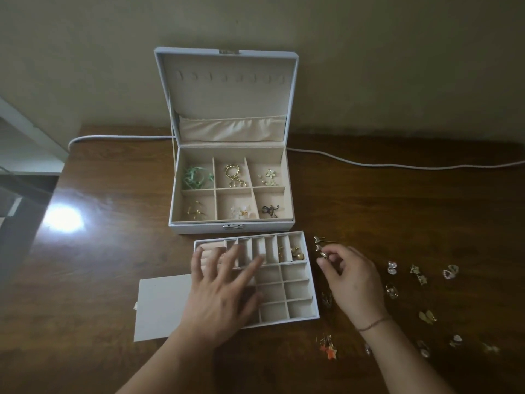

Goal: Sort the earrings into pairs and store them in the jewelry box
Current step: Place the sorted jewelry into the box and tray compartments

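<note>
Earrings lie scattered along the counter's right side, beside the removable tray before the open jewelry box. The right hand pinches a small gold stud; the left hand hovers spread, empty. They look tiny, light and slippery; a fingertip pinch on the decorative head suits best.

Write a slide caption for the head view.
Right hand pinches a small earring beside the removable tray; left hand hovers open over it.
</note>
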Demonstrator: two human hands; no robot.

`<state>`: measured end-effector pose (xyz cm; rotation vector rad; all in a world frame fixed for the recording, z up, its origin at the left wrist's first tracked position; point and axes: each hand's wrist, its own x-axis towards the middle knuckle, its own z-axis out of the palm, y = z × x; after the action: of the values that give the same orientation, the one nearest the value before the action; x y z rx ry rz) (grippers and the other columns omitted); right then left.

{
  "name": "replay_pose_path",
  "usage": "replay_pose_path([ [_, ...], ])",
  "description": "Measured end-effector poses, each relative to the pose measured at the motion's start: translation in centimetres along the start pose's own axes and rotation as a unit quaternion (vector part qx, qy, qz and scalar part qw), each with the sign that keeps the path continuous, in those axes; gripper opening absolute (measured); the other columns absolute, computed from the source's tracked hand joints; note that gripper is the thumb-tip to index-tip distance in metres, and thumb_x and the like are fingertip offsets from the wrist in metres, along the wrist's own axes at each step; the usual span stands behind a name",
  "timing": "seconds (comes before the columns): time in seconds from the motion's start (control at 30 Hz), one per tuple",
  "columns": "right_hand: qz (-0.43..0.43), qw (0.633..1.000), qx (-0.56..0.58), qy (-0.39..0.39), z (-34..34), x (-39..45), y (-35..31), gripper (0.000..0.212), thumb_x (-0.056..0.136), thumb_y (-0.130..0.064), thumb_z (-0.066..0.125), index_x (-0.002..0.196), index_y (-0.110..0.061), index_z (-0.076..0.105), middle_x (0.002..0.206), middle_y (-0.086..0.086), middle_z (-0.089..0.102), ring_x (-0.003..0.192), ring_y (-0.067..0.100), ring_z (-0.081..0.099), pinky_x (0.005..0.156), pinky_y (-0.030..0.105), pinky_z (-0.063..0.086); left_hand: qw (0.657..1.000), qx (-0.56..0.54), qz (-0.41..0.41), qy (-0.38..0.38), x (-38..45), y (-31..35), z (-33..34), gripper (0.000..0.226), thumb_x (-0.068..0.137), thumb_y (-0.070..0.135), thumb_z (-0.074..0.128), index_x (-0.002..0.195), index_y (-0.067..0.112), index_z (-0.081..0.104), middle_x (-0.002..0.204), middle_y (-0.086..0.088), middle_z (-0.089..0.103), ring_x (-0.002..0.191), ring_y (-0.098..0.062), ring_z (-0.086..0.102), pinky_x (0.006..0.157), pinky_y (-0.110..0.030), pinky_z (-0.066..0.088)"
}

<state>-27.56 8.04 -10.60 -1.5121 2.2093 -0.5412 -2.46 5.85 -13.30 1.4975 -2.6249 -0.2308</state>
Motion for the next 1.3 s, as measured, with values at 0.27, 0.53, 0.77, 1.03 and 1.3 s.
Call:
replay_pose_path([
  [0.27, -0.114, 0.99, 0.038, -0.069, 3.8, 1.6, -5.8, 0.02, 0.087, -0.033, 0.065, 0.106, -0.029, 0.068, 0.091, -0.016, 0.061, 0.088, 0.004, 0.054, 0.076, 0.024, 0.049, 0.997, 0.039, 0.027, -0.065, 0.6, 0.2, 0.0, 0.062, 0.093, 0.073, 0.024, 0.148, 0.045, 0.031, 0.154, -0.007, 0.036, 0.141, -0.038, 0.029, 0.108, -0.071, 0.014],
  [0.53, -0.112, 0.992, -0.009, -0.06, 4.5, 2.3, -6.0, 0.023, 0.086, -0.039, 0.064, 0.108, -0.031, 0.067, 0.097, -0.015, 0.064, 0.098, 0.006, 0.053, 0.079, 0.027, 0.049, 0.996, 0.024, 0.012, -0.089, 0.6, 0.3, -0.1, 0.065, 0.092, 0.073, 0.029, 0.149, 0.043, 0.03, 0.155, -0.006, 0.036, 0.141, -0.039, 0.035, 0.108, -0.071, 0.017],
  [0.77, 0.012, 0.989, 0.109, 0.1, 1.6, 2.0, -1.5, 0.018, 0.087, -0.02, 0.064, 0.103, -0.025, 0.067, 0.097, -0.009, 0.065, 0.091, 0.014, 0.062, 0.075, 0.032, 0.056, 0.996, -0.014, 0.007, -0.085, 0.5, -0.2, -0.2, 0.06, 0.093, 0.069, 0.029, 0.146, 0.041, 0.037, 0.15, -0.004, 0.042, 0.137, -0.036, 0.039, 0.111, -0.059, 0.018],
  [1.03, 0.012, 0.989, -0.13, -0.064, -0.6, 4.2, 2.2, 0.037, 0.087, -0.029, 0.067, 0.123, -0.029, 0.062, 0.121, -0.011, 0.052, 0.116, 0.015, 0.043, 0.09, 0.029, 0.044, 0.996, -0.091, -0.01, -0.02, 0.4, -0.3, -0.1, 0.055, 0.09, 0.062, 0.045, 0.136, 0.033, 0.042, 0.142, 0.002, 0.043, 0.135, -0.026, 0.037, 0.116, -0.048, 0.021],
  [1.3, 0.004, 0.992, -0.129, 0.012, 0.5, 3.3, 2.5, 0.005, 0.088, -0.026, 0.065, 0.091, -0.027, 0.068, 0.096, -0.01, 0.058, 0.095, 0.015, 0.052, 0.061, 0.025, 0.038, 0.969, -0.225, -0.073, 0.075, -0.1, -0.7, 0.2, 0.053, 0.093, 0.045, 0.048, 0.139, 0.018, 0.047, 0.142, -0.001, 0.044, 0.132, -0.024, 0.039, 0.11, -0.047, 0.036],
])
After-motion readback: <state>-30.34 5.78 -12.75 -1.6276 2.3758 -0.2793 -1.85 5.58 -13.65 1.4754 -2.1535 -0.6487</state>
